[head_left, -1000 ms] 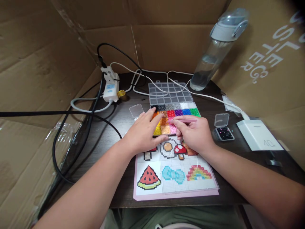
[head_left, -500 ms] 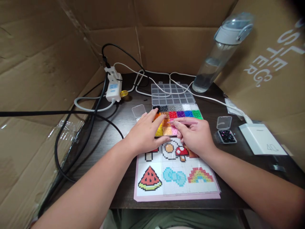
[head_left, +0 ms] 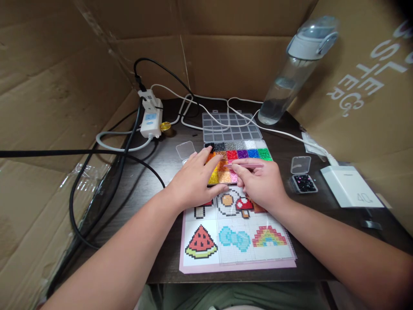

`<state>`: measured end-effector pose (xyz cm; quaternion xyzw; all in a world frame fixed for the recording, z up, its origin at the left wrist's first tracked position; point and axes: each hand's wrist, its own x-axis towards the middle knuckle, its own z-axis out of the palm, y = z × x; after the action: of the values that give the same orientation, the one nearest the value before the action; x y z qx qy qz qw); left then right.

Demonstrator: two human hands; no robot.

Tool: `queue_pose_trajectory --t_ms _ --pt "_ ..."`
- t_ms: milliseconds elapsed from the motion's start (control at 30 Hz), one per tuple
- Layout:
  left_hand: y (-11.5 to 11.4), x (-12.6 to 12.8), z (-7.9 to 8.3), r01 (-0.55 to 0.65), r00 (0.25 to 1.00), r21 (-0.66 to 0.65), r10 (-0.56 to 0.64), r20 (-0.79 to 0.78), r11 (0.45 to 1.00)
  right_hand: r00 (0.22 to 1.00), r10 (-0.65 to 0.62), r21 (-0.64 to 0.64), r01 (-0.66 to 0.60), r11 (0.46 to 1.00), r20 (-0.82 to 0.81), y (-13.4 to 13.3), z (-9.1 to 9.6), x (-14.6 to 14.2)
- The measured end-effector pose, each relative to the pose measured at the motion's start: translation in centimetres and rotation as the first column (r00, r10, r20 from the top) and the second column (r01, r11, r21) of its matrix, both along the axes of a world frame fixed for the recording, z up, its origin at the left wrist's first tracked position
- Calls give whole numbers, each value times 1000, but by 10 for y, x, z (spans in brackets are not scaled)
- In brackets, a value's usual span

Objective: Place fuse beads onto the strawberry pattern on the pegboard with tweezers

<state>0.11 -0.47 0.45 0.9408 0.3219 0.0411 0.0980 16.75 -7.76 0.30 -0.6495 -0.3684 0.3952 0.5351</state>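
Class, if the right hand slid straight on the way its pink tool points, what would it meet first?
Probably the left hand, between thumb and index finger. The pink tool in the right hand points there; depth is unclear, so a low tip might catch orange beads first.

A dark tabletop (head_left: 168,258) is occupied at its middle by an open bead case (head_left: 253,153), with a pink-edged pattern sheet (head_left: 201,244) laid nearer the front. At the left, a white power strip (head_left: 151,119) and a gold-coloured cup (head_left: 166,126) are set; at the right, a water bottle (head_left: 278,92) and a small bead box (head_left: 304,184).
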Motion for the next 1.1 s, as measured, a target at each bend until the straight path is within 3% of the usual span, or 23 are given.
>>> queue_pose_trajectory --t_ms 733,1100 --pt "-1 0 1 5 1000 6 -6 17 1000 1000 -16 49 15 999 27 -1 -2 2" --pt "0 2 0 -1 1000 -21 1 31 1000 988 -72 97 59 994 137 -24 17 11"
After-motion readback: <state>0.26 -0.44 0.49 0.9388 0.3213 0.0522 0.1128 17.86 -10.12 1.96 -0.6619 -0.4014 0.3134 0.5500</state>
